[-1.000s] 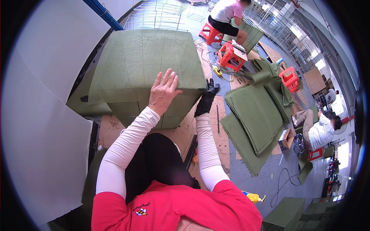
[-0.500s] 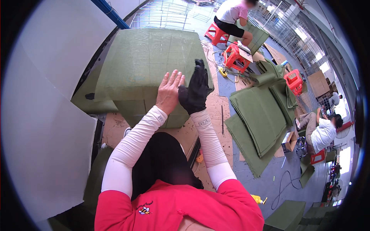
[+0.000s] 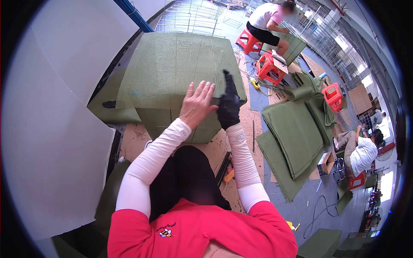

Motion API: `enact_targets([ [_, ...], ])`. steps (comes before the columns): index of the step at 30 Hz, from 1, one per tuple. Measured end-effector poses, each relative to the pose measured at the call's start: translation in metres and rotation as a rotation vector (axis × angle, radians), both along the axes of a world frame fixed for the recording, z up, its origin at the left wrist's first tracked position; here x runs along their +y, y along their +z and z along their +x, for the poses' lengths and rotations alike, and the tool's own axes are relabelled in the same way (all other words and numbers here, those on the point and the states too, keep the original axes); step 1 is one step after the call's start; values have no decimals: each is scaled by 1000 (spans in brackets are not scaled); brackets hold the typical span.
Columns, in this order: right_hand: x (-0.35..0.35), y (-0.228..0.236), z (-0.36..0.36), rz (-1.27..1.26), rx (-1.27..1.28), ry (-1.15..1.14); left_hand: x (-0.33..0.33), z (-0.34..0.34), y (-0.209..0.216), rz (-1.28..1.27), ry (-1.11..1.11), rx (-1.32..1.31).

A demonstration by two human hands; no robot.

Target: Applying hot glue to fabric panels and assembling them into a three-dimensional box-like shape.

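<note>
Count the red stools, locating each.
4: top stool, sat upon; second stool beside it; third stool by green sheets; fourth stool by the right-hand worker. Others may be hidden.

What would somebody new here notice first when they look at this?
Probably the large green box straight ahead, with the bare left hand and the black-gloved right hand over its near upper edge. Next might come the pile of green sheets on the floor to the right, then the co-worker seated on a bright red stool toward the top right.
</note>
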State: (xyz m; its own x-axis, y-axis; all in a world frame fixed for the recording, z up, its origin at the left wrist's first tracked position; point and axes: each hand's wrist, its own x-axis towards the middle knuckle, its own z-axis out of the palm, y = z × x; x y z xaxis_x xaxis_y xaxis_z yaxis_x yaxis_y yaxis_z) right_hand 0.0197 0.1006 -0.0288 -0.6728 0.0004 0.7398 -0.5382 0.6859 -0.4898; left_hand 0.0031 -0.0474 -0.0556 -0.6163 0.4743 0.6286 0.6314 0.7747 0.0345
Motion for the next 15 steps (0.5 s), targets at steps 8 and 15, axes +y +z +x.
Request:
enact_targets([
  [8,73,-106,15,-946,22,30,-231,-21,-18,1331,240,-313],
  [15,40,-157,-14,-1530,-140,343,-253,-20,-97,1748,-136,-1037],
])
